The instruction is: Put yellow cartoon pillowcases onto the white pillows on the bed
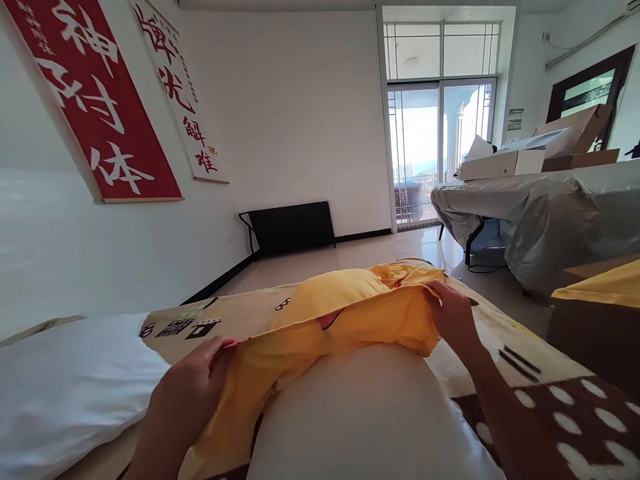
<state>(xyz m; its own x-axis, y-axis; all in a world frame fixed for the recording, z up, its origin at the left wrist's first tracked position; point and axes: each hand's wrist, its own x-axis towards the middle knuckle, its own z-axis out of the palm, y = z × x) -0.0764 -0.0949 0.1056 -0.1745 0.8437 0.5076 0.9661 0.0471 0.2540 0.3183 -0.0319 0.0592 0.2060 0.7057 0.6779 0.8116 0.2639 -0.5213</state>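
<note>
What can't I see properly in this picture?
All in the head view:
Middle pillow: its far end is hidden by the yellow cloth; its near end is cut off by the bottom edge.
Left hand: some fingers are hidden behind the hand itself.
Side pillow: cut off by the left edge.
Red scroll: top cut off.
Wall notice: writing too small.
</note>
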